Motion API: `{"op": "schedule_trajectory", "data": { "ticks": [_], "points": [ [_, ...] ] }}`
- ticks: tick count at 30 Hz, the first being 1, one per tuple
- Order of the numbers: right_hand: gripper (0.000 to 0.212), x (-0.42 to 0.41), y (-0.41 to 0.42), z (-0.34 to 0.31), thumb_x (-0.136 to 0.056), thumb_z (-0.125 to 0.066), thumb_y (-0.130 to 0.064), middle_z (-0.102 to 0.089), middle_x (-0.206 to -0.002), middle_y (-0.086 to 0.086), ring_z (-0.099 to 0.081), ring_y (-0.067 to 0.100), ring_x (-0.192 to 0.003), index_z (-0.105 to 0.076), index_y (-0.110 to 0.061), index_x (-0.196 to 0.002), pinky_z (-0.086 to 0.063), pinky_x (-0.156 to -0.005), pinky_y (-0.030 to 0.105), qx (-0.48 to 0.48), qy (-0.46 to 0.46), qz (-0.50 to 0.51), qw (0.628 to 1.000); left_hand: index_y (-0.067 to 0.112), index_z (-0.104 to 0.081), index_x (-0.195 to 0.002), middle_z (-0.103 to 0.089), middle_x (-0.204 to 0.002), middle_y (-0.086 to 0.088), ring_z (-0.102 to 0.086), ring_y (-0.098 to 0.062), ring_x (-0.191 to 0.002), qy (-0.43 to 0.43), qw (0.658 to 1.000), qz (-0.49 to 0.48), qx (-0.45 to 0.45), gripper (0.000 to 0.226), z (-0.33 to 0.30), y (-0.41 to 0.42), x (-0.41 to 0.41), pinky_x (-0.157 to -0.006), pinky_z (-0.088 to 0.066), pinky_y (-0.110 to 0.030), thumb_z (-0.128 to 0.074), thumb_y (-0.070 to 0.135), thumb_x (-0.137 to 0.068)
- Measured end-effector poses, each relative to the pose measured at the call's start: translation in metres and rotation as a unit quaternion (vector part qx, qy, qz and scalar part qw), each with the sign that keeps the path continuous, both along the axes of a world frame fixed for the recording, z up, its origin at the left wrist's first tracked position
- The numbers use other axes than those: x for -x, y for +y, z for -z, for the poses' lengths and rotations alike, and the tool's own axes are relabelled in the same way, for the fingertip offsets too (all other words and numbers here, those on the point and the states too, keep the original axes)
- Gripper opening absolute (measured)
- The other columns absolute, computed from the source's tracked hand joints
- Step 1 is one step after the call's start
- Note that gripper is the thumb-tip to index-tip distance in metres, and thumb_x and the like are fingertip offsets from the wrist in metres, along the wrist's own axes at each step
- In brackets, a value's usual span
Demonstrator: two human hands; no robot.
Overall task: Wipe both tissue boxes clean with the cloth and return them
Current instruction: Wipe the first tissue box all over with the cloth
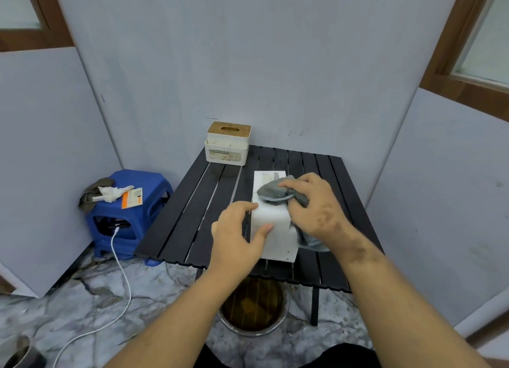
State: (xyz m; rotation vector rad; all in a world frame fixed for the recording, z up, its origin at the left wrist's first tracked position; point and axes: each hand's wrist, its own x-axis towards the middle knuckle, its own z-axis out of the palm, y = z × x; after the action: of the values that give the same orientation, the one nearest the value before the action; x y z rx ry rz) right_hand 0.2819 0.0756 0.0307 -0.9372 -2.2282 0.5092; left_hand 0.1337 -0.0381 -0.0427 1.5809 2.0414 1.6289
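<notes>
Left hand (pixel 237 232) grips white tissue box (pixel 272 229) (lying flat); right hand (pixel 314 205) clutches grey cloth (pixel 275 192).

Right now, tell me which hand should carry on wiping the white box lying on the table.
Right. The right hand already holds the grey cloth on the white box, while the left hand grips the box's near end, steadying it.

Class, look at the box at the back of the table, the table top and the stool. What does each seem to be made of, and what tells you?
Back tissue box: smooth matte white body, probably plastic; its tan lid looks like wood or bamboo.
Table: black matte slats with gaps between them, perhaps metal or plastic; unclear.
Stool: glossy blue moulded plastic.
</notes>
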Motion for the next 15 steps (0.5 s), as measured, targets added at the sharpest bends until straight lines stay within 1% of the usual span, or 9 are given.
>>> {"op": "schedule_trajectory", "data": {
  "ticks": [1,3,5,6,8,10,11,13,15],
  "points": [
    [0.041,0.005,-0.003,0.006,-0.076,-0.052,-0.027,-0.050,-0.102,-0.014,-0.049,0.020,-0.102,-0.069,-0.035,-0.112,-0.051,-0.089,0.040,0.003,0.004,0.006,1.000,0.040,-0.051,-0.116,-0.056,-0.114,0.024,-0.055,0.000,-0.107,-0.014,1.000,-0.015,0.000,0.044,-0.001,0.001,-0.005,-0.094,-0.030,-0.032,-0.079,0.047,-0.082],
    [0.037,0.008,-0.007,0.011,-0.076,-0.052,-0.034,-0.048,-0.104,-0.017,-0.045,0.017,-0.101,-0.069,-0.034,-0.109,-0.048,-0.086,0.036,-0.003,0.024,0.015,1.000,0.038,-0.049,-0.114,-0.055,-0.109,0.023,-0.054,0.000,-0.101,-0.015,0.999,-0.048,0.004,0.052,-0.002,0.005,-0.013,-0.088,-0.026,-0.029,-0.083,0.051,-0.077],
    [0.031,0.007,-0.008,0.011,-0.079,-0.054,-0.048,-0.050,-0.104,-0.018,-0.044,0.016,-0.101,-0.069,-0.036,-0.104,-0.043,-0.085,0.032,0.000,0.034,0.016,0.999,0.036,-0.043,-0.112,-0.054,-0.106,0.021,-0.054,-0.002,-0.096,-0.024,0.997,-0.072,0.016,0.060,-0.003,0.008,-0.019,-0.087,-0.025,-0.029,-0.084,0.057,-0.073],
    [0.032,0.006,-0.007,0.011,-0.080,-0.054,-0.056,-0.051,-0.104,-0.017,-0.045,0.016,-0.102,-0.068,-0.036,-0.101,-0.043,-0.086,0.032,0.007,0.036,0.011,0.999,0.035,-0.041,-0.112,-0.054,-0.107,0.019,-0.054,-0.005,-0.096,-0.032,0.996,-0.082,0.020,0.064,-0.003,0.010,-0.022,-0.089,-0.026,-0.030,-0.084,0.059,-0.071],
    [0.035,0.004,-0.003,0.011,-0.079,-0.056,-0.062,-0.054,-0.102,-0.015,-0.051,0.019,-0.104,-0.070,-0.035,-0.098,-0.047,-0.088,0.035,0.026,0.042,0.002,0.999,0.031,-0.043,-0.114,-0.053,-0.109,0.016,-0.055,-0.010,-0.098,-0.032,0.994,-0.102,0.023,0.069,-0.002,0.012,-0.028,-0.091,-0.029,-0.033,-0.085,0.060,-0.069],
    [0.030,0.003,0.000,0.011,-0.079,-0.065,-0.054,-0.058,-0.101,-0.013,-0.056,0.020,-0.104,-0.072,-0.033,-0.099,-0.050,-0.091,0.037,0.046,0.055,-0.001,0.997,0.026,-0.045,-0.115,-0.051,-0.110,0.015,-0.055,-0.011,-0.100,-0.025,0.993,-0.114,0.030,0.072,-0.002,0.016,-0.032,-0.093,-0.032,-0.036,-0.085,0.062,-0.067],
    [0.027,0.002,0.001,0.010,-0.080,-0.070,-0.047,-0.059,-0.101,-0.013,-0.058,0.018,-0.104,-0.073,-0.029,-0.101,-0.050,-0.091,0.034,0.055,0.064,-0.002,0.996,0.025,-0.045,-0.116,-0.049,-0.110,0.014,-0.054,-0.012,-0.101,-0.024,0.992,-0.118,0.035,0.074,-0.003,0.018,-0.034,-0.093,-0.032,-0.036,-0.085,0.063,-0.066],
    [0.020,-0.001,0.003,0.008,-0.083,-0.076,-0.031,-0.062,-0.101,-0.011,-0.061,0.008,-0.100,-0.075,-0.023,-0.102,-0.049,-0.089,0.023,0.073,0.079,-0.010,0.994,0.022,-0.046,-0.117,-0.046,-0.111,0.013,-0.052,-0.013,-0.103,-0.022,0.991,-0.127,0.045,0.079,-0.006,0.021,-0.038,-0.091,-0.030,-0.035,-0.086,0.062,-0.063],
    [0.017,-0.005,0.003,0.005,-0.084,-0.076,-0.024,-0.063,-0.101,-0.011,-0.061,0.003,-0.098,-0.076,-0.021,-0.100,-0.046,-0.085,0.014,0.081,0.070,-0.023,0.994,0.018,-0.046,-0.117,-0.046,-0.110,0.009,-0.053,-0.017,-0.103,-0.012,0.989,-0.136,0.050,0.080,-0.008,0.023,-0.041,-0.088,-0.028,-0.035,-0.087,0.060,-0.063]
  ]
}}
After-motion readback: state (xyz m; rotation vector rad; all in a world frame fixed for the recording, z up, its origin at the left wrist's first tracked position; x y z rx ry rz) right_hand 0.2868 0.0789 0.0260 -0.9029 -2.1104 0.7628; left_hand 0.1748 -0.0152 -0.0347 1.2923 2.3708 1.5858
